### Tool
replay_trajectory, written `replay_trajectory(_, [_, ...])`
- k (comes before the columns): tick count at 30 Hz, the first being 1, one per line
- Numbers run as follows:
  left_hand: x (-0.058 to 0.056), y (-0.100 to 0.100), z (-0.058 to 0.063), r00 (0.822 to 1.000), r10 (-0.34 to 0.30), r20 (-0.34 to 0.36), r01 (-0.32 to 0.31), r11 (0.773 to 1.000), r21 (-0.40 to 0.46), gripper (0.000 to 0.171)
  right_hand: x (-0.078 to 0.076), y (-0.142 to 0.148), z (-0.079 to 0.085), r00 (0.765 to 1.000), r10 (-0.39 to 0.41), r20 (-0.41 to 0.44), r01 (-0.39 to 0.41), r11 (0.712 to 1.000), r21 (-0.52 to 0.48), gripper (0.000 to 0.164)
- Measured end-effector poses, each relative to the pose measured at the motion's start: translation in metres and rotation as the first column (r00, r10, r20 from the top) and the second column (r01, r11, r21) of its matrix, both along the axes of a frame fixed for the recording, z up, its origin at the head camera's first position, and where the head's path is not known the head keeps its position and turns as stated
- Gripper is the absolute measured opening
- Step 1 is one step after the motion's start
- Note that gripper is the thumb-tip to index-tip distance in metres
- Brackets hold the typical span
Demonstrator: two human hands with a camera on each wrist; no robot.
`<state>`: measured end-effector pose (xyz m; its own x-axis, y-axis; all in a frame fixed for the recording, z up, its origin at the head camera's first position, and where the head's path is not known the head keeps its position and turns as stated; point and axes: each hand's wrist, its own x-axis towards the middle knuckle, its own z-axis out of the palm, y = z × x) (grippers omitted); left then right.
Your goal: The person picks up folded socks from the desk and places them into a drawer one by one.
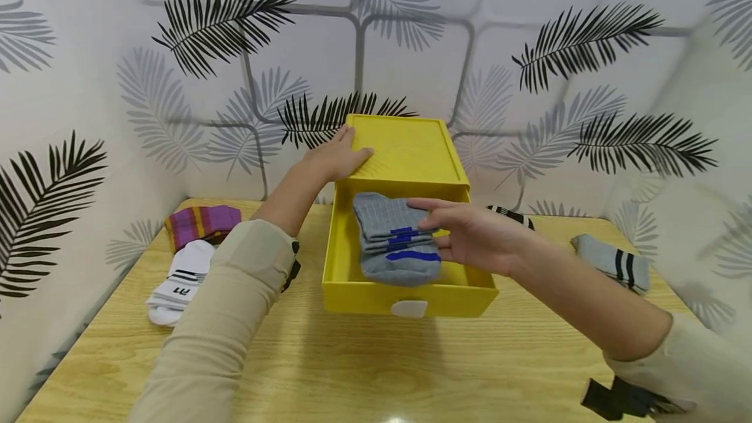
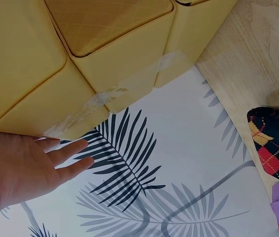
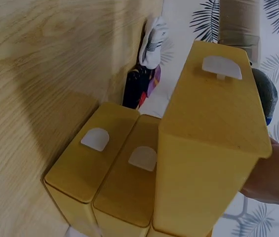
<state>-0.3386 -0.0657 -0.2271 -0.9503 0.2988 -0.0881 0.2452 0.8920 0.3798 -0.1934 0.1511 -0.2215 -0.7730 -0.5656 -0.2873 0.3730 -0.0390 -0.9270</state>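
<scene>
My right hand [image 1: 476, 237] grips the right edge of folded grey socks with blue stripes [image 1: 384, 217], its thumb and index finger at their upper part. The socks are over the pulled-out top drawer [image 1: 358, 299] of a yellow drawer unit [image 1: 405, 145]. In the right wrist view, part of the grey socks [image 3: 265, 94] shows past the drawer's rim. My left hand [image 1: 337, 158] rests on the left edge of the unit's top, thumb on the lid and fingers over the side. The left wrist view shows that hand [image 2: 25, 168] by the unit's back edge.
Purple striped socks [image 1: 205, 224] and white socks [image 1: 182, 279] lie at the table's left. Grey socks with black stripes [image 1: 611, 260] lie at the right, a black-and-white pair [image 1: 511, 215] behind my right hand. Two lower drawers with white tabs [image 3: 95, 139] are closed. A leaf-patterned wall [image 1: 529, 149] stands behind.
</scene>
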Motion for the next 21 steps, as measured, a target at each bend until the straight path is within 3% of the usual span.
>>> replay_trajectory(6, [-0.001, 0.000, 0.000, 1.000, 0.008, -0.009, -0.008, 1.000, -0.002, 0.070, -0.002, -0.018, -0.010, 0.997, -0.075, -0.011, 0.075, 0.997, 0.002, 0.062])
replay_trajectory(11, [0.001, 0.001, 0.000, 1.000, 0.017, -0.003, -0.017, 1.000, -0.005, 0.070, -0.004, -0.029, -0.018, 0.995, -0.070, -0.066, 0.073, 0.997, 0.040, 0.065])
replay_trajectory(14, [0.001, 0.000, 0.001, 1.000, 0.018, -0.003, -0.018, 1.000, -0.002, 0.070, -0.004, -0.032, -0.021, 0.992, -0.045, -0.118, 0.061, 0.989, 0.138, 0.067])
replay_trajectory(18, [0.001, 0.001, 0.000, 1.000, 0.017, -0.004, -0.017, 1.000, 0.000, 0.071, -0.003, -0.031, -0.021, 0.985, 0.000, -0.174, 0.055, 0.949, 0.310, 0.065])
replay_trajectory(21, [0.000, 0.001, 0.000, 1.000, 0.016, 0.000, -0.016, 1.000, 0.000, 0.071, -0.004, -0.028, -0.019, 0.982, 0.028, -0.188, 0.044, 0.929, 0.366, 0.062])
